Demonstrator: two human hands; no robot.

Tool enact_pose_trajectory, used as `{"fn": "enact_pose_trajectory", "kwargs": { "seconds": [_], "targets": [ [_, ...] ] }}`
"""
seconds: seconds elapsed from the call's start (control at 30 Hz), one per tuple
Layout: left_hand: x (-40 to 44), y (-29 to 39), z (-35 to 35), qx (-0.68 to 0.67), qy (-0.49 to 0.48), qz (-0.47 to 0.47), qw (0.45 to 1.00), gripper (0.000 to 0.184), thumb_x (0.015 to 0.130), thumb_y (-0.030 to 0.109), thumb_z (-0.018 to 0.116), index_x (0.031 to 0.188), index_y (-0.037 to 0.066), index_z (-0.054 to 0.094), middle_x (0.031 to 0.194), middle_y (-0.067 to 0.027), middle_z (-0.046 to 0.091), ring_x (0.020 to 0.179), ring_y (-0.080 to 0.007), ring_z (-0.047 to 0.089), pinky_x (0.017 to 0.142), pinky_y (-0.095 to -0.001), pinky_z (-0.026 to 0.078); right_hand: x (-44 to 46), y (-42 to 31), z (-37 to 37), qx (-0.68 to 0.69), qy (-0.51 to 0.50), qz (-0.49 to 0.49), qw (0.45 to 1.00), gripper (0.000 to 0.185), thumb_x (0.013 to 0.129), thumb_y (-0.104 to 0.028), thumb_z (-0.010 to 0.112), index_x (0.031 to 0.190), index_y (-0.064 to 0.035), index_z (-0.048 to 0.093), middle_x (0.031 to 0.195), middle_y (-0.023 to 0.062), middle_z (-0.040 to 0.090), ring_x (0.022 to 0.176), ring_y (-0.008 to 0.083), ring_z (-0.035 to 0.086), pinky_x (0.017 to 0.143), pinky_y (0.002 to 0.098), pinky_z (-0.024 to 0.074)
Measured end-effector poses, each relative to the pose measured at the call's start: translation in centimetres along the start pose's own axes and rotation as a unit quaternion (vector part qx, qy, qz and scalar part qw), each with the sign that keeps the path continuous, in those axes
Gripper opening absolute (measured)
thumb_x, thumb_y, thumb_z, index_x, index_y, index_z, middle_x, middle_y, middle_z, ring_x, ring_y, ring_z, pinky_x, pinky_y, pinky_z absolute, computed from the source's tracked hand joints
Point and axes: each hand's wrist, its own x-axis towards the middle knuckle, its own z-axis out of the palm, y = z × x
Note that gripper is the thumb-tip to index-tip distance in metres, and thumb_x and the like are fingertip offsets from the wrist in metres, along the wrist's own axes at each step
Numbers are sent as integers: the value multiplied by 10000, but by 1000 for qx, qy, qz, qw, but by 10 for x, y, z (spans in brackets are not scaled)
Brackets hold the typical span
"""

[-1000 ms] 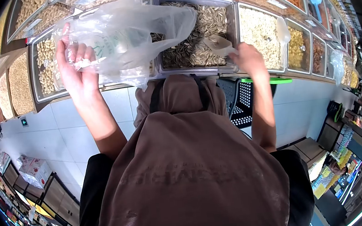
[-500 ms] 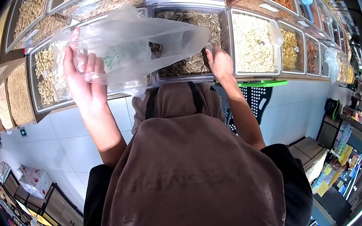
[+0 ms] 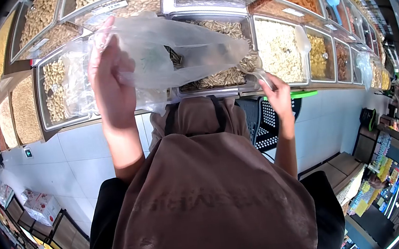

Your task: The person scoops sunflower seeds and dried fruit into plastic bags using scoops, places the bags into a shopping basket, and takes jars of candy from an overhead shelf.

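My left hand is closed on a translucent plastic bag with faint green print. The bag stretches out to the right over a bin of striped sunflower seeds, hiding part of them. Parts of my left fingers show through the film. In my right hand is the handle of a clear scoop, at the bin's front right corner. Seeds lie at the scoop's bowl, close to the right end of the bag; whether the two touch I cannot tell.
Left of the seeds is a bin of peanuts; to the right is one of pale flakes with a white scoop. Price-tagged bins rise behind. A dark perforated basket with a green rim stands below the counter.
My right hand has moved right and down, and the scoop with seeds now shows clearly in it. My left hand has shifted right with the bag and turned.
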Motion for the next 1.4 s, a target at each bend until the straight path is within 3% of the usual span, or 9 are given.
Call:
{"fn": "enact_pose_trajectory", "kwargs": {
  "seconds": [0.07,0.27,0.5,0.73,0.97,1.13,1.23,1.37,1.4],
  "targets": [
    [-3,3,3,-14,-18,-9,1000,437,949,44,577,1383,18,533,730,76,491,567,-8,366,480,-188,230,0,-13,-26,19,-16,15,1000,335,870,-173,771,1116,44,705,974,161,742,833,151,675,749,286,538],
    [-8,-1,19,76,18,73,994,558,869,-31,673,1397,61,518,810,38,602,529,-11,424,445,-186,276,8,-57,-98,39,-43,12,998,302,866,-103,765,1135,23,712,852,10,689,702,47,534,603,219,434],
    [-8,-3,14,118,-29,81,989,584,870,-70,656,1413,62,488,1014,-69,692,534,21,484,421,-143,332,23,-102,-154,57,-81,-24,995,318,857,-54,755,1151,48,692,953,63,715,848,95,625,760,236,490],
    [-11,-6,22,34,-74,35,996,593,879,-69,654,1431,39,465,1218,-212,670,510,9,501,413,-157,329,58,-184,-129,-16,-206,-159,965,318,825,-98,787,1116,12,718,870,78,704,774,107,624,692,237,486],
    [-13,-2,14,-126,-102,-61,985,533,932,-51,581,1442,51,460,1251,-225,651,482,8,386,429,-153,311,66,-266,-52,-287,-140,-375,870,280,793,-217,747,1007,-38,725,894,151,698,738,346,671,641,406,523],
    [-16,14,2,-49,-87,-36,994,566,966,-28,450,1517,55,347,1435,-223,509,527,45,346,454,-106,328,67,-275,-42,-400,-132,-404,812,277,790,-231,751,1011,-67,732,878,118,703,735,328,681,670,386,548],
    [-13,18,-11,-101,-79,-41,991,625,966,-35,439,1554,50,244,1534,-226,368,556,42,365,486,-103,360,59,-282,-68,-315,-115,-343,877,280,793,-199,768,1031,-54,745,890,122,725,733,295,709,664,373,554],
    [-6,17,-20,-155,-46,-40,986,548,967,-5,519,1493,48,376,1406,-216,535,537,28,363,485,-125,335,59,-266,-101,-258,-76,-306,913,237,774,-220,803,929,-48,752,723,141,676,640,309,672,602,375,522],
    [-4,18,-21,-154,-39,-35,987,560,965,4,522,1499,42,358,1410,-219,528,537,31,362,496,-121,340,58,-264,-111,-264,-111,-261,922,323,792,-116,804,1058,48,724,820,99,699,624,123,592,583,259,475]
  ]
}}
